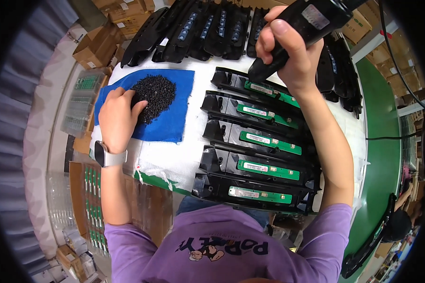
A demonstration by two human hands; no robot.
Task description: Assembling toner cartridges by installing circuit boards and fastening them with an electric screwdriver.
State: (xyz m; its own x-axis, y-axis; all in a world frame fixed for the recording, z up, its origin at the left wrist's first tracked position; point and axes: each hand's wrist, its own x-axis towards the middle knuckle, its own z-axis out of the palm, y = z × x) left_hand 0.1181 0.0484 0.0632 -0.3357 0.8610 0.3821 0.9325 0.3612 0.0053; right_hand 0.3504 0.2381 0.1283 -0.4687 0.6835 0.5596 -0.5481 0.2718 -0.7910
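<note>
My left hand rests at the left edge of a heap of small black screws on a blue cloth. Its thumb and forefinger are apart, with a gap between them; no held screw shows. My right hand is closed around a black corded electric screwdriver, tilted with its nose down and to the left. That nose is over the farthest of several long black plastic housings stacked in a row in front of me. Each housing carries a narrow green circuit board with a white label.
More black housings with bluish round parts lie along the table's far side. Cardboard boxes stand beyond at left. Clear trays and a carton of boards are left of the table. A green surface runs along the right, where another person is.
</note>
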